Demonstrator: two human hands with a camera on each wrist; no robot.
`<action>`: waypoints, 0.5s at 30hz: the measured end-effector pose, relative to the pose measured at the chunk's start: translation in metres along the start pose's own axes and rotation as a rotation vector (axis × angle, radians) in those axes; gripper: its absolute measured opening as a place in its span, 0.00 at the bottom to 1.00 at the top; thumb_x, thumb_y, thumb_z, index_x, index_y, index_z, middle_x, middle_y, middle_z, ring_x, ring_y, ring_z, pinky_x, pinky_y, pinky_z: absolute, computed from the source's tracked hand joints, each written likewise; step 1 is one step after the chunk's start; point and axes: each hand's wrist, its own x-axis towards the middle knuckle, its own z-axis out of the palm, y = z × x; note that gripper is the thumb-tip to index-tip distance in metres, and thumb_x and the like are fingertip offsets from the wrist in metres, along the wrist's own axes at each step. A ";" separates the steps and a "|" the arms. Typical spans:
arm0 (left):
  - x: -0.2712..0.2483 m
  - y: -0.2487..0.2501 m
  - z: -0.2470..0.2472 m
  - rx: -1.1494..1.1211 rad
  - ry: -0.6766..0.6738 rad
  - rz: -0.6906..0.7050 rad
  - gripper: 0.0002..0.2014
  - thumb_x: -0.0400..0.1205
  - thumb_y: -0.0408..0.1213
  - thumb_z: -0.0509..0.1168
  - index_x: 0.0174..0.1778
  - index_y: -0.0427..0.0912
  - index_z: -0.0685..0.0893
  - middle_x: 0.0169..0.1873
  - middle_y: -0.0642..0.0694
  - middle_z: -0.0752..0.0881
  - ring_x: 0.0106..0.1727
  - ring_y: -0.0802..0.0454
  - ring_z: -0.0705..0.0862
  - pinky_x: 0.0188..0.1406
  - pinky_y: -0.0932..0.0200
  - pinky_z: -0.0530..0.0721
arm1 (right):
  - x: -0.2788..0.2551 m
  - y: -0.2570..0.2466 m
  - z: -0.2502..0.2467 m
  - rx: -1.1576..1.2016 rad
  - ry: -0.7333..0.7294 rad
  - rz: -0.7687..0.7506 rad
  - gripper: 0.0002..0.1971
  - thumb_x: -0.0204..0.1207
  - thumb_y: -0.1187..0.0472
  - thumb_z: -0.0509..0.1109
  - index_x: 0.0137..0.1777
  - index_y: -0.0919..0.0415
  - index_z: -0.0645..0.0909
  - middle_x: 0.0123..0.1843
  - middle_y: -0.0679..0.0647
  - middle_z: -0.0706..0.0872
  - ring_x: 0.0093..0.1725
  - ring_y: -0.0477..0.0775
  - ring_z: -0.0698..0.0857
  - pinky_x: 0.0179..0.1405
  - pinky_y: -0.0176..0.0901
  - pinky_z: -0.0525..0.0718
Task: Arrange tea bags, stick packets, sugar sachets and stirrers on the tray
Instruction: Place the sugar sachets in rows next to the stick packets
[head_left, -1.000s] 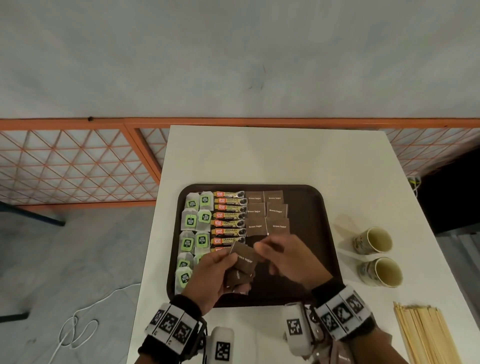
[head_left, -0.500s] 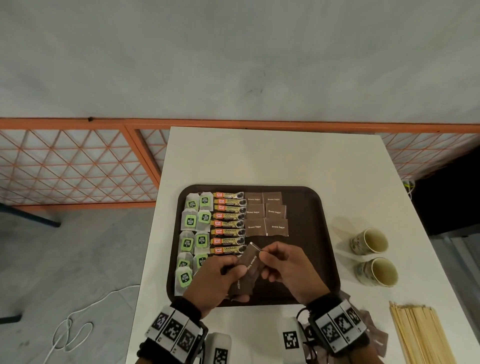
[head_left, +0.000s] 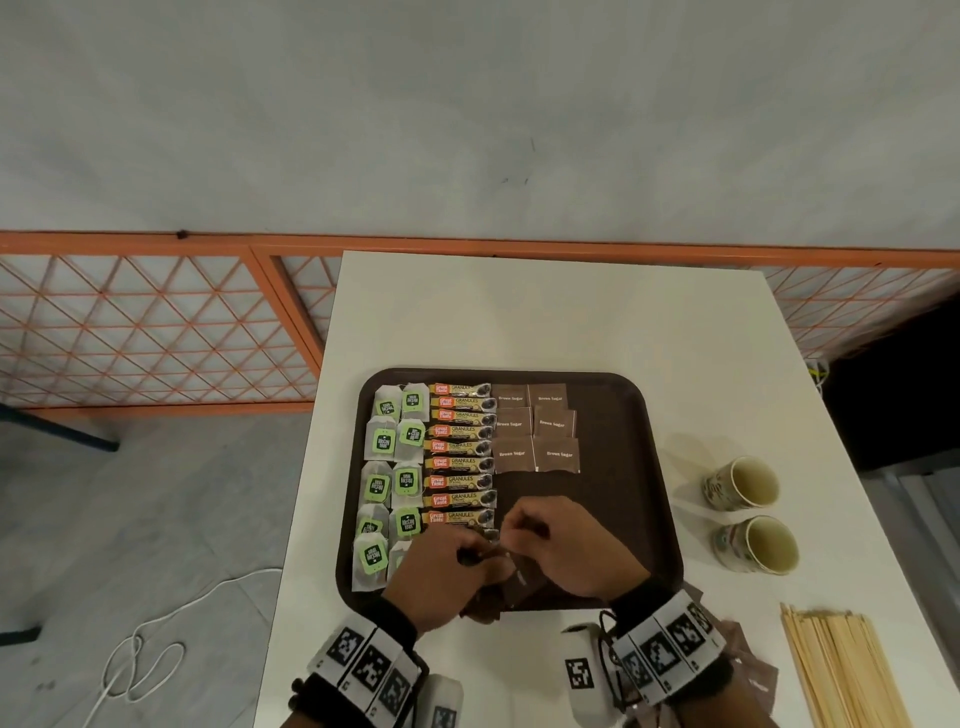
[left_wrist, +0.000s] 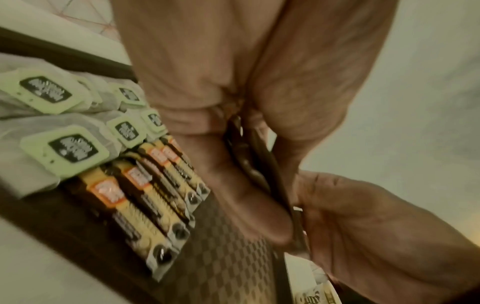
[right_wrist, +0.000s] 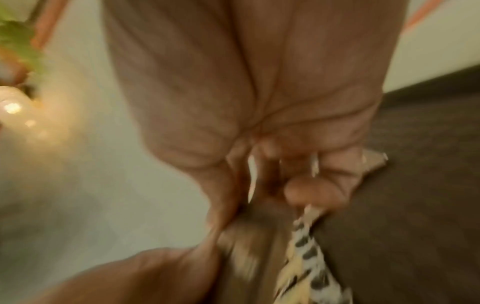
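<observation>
light: dim, warm | head: sharp, edges bowed | wrist views: motion-blurred, right worst

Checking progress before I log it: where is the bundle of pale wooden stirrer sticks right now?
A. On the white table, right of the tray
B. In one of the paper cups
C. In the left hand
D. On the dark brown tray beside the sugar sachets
A: the pale wooden stirrer sticks lie on the white table, off the dark brown tray, nearer than the paper cups.
</observation>
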 end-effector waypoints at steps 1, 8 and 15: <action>0.002 -0.002 0.002 -0.036 0.059 0.001 0.06 0.80 0.35 0.73 0.47 0.36 0.91 0.42 0.37 0.92 0.39 0.43 0.92 0.36 0.51 0.92 | 0.001 0.001 0.003 0.059 0.065 0.014 0.03 0.81 0.56 0.70 0.48 0.53 0.84 0.41 0.47 0.88 0.40 0.41 0.86 0.43 0.33 0.84; 0.012 -0.017 0.026 -0.565 0.270 -0.152 0.07 0.81 0.35 0.71 0.47 0.35 0.91 0.42 0.35 0.91 0.42 0.43 0.90 0.36 0.51 0.88 | -0.003 0.013 0.025 0.558 0.242 0.275 0.05 0.80 0.59 0.71 0.50 0.60 0.87 0.33 0.54 0.87 0.32 0.46 0.83 0.32 0.36 0.80; 0.001 -0.025 0.008 -0.581 0.287 -0.213 0.06 0.79 0.30 0.72 0.48 0.32 0.91 0.46 0.33 0.91 0.46 0.38 0.91 0.37 0.50 0.89 | 0.033 0.041 0.005 0.573 0.442 0.387 0.03 0.78 0.63 0.73 0.44 0.59 0.88 0.30 0.52 0.85 0.26 0.44 0.78 0.25 0.32 0.76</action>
